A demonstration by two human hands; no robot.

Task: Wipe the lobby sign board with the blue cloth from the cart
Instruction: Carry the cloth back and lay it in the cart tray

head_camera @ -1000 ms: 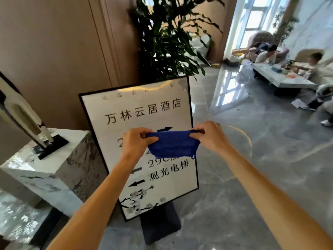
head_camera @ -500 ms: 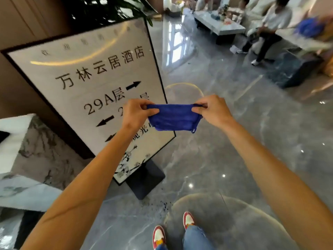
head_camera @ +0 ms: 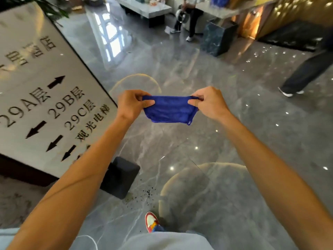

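The blue cloth is stretched flat between both hands over the grey marble floor. My left hand pinches its left corner, and my right hand pinches its right corner. The lobby sign board, white with a black frame, black arrows and floor numbers, fills the left side and stands on a dark base. The cloth hangs to the right of the board and does not touch it.
A dark stone pedestal and a low table stand at the back. One person stands near them. Another person's legs cross the floor at the right. Dark specks lie by the base. My shoe shows below.
The view has swung to the right and down. The cloth, held in both hands throughout, was in front of the board and now hangs over the floor to its right.
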